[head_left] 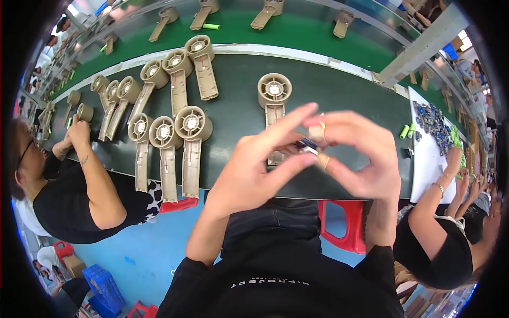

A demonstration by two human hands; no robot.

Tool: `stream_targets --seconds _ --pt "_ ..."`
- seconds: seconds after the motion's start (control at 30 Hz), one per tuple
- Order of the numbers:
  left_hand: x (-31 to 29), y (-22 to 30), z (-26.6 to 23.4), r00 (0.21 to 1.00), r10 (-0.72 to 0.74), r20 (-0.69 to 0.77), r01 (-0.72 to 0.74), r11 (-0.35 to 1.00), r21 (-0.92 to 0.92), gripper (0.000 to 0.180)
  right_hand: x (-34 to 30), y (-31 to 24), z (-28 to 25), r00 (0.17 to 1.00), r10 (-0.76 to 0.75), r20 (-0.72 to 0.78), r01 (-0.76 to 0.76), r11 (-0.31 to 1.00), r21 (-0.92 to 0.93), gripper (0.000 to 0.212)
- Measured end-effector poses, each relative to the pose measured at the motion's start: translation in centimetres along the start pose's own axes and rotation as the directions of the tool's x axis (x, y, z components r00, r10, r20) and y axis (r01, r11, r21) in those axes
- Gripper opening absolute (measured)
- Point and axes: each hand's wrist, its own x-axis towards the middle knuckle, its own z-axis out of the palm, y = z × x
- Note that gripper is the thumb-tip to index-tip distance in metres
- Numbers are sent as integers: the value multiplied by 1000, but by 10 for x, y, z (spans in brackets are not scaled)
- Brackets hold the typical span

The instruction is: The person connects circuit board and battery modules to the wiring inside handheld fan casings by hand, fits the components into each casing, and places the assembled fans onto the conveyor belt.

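My left hand (254,167) pinches a small dark-blue circuit board (306,143) between thumb and fingers, above the table. From the other side my right hand (366,151) curls in, its thumb and fingertips meeting at the same spot; yellowish covers wrap two of its fingertips. Motion blur hides exactly what those fingers grip. Behind my hands lies a beige handheld fan body (274,91), round grille head away from me, its open handle partly covered by my left hand.
Several more beige fan bodies (192,124) lie to the left, beside a seated co-worker (79,185). Beyond runs a green conveyor belt (302,40). At right are green battery cells (404,131), a heap of blue circuit boards (430,124) and another person's arm (437,185).
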Motion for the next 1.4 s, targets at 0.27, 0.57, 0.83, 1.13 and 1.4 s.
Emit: stream_targets --seconds 0.27,0.57,0.83,1.13,1.4 --pt "-6 -23 -17 943 108 -315 126 761 637 16 7 68 23 894 440 81 -446 860 249 20" --pt "12 -56 -13 900 78 -428 192 812 551 8 -2 80 68 941 324 -101 -292 925 244 22" --pt "13 -48 -17 756 -416 -505 318 908 -272 14 3 85 85 974 -57 -218 -4 962 -272 23" --pt "-7 -57 -10 861 -121 -493 156 987 30 35 3 79 84 974 -105 -199 10 904 -427 22" --pt "-9 -68 -10 833 155 -531 50 935 352 27 2 78 91 967 -61 -245 -19 950 -312 14"
